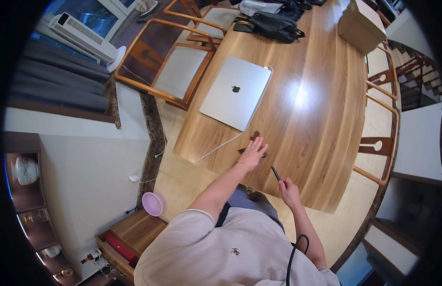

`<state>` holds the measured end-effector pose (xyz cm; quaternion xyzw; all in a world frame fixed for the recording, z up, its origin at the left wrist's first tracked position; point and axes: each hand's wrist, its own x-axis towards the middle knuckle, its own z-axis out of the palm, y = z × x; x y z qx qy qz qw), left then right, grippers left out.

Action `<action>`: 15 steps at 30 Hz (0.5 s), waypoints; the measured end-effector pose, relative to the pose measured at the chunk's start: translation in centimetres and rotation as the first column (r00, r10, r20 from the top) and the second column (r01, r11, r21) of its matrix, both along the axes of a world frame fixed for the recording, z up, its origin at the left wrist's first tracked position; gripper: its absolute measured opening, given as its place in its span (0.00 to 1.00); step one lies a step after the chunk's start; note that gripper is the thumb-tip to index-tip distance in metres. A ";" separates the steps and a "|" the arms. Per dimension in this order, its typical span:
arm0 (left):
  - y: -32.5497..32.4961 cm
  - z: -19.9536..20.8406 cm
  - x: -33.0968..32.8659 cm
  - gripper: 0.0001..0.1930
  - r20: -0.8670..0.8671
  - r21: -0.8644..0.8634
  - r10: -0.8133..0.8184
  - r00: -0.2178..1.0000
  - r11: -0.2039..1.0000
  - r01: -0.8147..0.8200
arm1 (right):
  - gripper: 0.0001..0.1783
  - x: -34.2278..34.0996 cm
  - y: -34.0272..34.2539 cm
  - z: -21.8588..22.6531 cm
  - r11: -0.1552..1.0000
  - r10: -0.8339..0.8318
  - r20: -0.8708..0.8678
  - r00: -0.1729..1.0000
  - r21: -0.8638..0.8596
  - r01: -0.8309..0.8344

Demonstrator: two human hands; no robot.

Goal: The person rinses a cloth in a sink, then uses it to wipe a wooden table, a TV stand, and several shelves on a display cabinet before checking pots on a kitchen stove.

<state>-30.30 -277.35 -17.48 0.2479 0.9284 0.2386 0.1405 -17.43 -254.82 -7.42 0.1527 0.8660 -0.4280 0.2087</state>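
Left hand (252, 155), fingers spread, partly covers a dark-brown, irregular piece (254, 135); right hand (290, 191), closed round a slim black rod (275, 173), angles it forward-left, toward the piece.

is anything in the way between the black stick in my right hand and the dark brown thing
Partly: your left hand covers some of the dark brown thing. Nothing else visible stands between it and the black stick in your right hand.

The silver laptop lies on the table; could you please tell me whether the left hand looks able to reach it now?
Probably yes: the left hand is spread close to the silver laptop, with nothing tall between them; only a partly covered dark brown item shows around the hand.
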 end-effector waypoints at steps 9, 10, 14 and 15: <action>-6.9 -1.1 5.9 0.31 -0.131 0.100 -0.114 0.985 0.987 0.127 | 0.14 -3.9 -2.7 -2.9 0.976 -0.025 -0.102 0.994 0.213 0.047; -8.3 -0.7 6.5 0.30 -0.100 0.107 -0.129 0.987 0.984 0.139 | 0.13 -4.4 -2.5 -4.1 0.968 -0.044 -0.143 0.989 0.239 0.078; -12.2 -0.7 7.9 0.29 -0.017 0.089 -0.160 0.987 0.983 0.161 | 0.12 -7.0 -0.8 -8.2 0.930 -0.104 -0.186 0.977 0.330 0.162; -12.2 -0.7 8.1 0.29 -0.013 0.089 -0.153 0.988 0.984 0.154 | 0.13 -8.0 0.0 -9.0 0.915 -0.113 -0.190 0.975 0.363 0.177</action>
